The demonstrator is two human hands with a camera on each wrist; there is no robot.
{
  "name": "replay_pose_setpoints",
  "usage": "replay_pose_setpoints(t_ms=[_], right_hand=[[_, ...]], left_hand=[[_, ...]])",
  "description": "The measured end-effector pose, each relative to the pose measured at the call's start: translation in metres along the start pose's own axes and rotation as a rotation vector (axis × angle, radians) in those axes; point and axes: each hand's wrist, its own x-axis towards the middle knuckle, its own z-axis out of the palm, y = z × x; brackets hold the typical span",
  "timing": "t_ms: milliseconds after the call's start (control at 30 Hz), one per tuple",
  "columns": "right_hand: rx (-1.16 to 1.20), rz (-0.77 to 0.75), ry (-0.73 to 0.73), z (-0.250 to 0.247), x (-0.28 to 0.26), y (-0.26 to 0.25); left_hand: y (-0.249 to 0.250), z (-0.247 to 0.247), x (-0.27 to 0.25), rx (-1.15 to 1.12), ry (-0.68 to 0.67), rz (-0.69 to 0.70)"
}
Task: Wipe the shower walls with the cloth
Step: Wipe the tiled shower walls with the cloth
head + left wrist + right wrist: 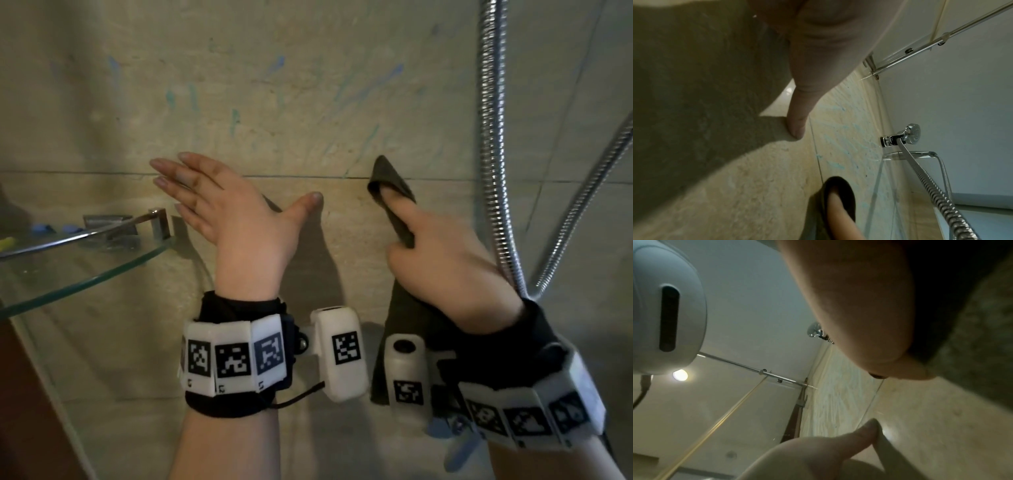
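So the right hand [445,260] has the dark cloth [394,192] pressed flat on the shower wall [308,85], index finger stretched out along it and the rest of the cloth hanging down under the palm, so that grip is wrapped on the cloth. The left hand [222,205] is spread open with straight fingers, holding nothing, and its thumb tip looks to be on the tile. Blue-green streaks [376,82] sit above both hands, not wiped yet. Biggest risk, I'd say: the metal shower hose [493,137] hangs just right of the cloth hand, so a wide swipe could snag it. The glass corner shelf [102,260] with small bits on it is near the left hand too, easy to bump.
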Motion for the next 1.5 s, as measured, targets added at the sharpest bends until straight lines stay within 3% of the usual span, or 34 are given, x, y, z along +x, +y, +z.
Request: replay_pose_setpoints(t_ms=[167,333,533,733,900,1167,1367,1500], right_hand=[[0.102,0.067,0.139,-0.012,0.003,0.013],[0.035,-0.002,0.007,0.002,-0.001,0.012],[0.140,0.048,0.140,-0.014,0.003,0.029],[0.015,-0.009,0.021,0.000,-0.002,0.024],[0.128,0.056,0.130,-0.022,0.005,0.035],[0.043,0.001,-0.008,0.000,-0.002,0.029],[0.174,0.025,0.106,-0.015,0.002,0.030],[0.069,-0.037,0.053,0.004,-0.002,0.010]], left_hand=[[0.001,0.000,-0.001,0.003,0.002,0.006],[-0.002,0.002,-0.001,0.018,0.030,0.010],[-0.001,0.001,-0.003,0.015,0.030,0.005],[-0.002,0.003,-0.003,0.014,0.042,0.009],[-0.001,0.002,-0.005,0.011,0.037,0.008],[-0.003,0.005,-0.003,0.016,0.055,0.010],[-0.007,0.007,-0.004,0.019,0.094,0.041],[-0.009,0.008,-0.004,0.093,0.125,0.021]])
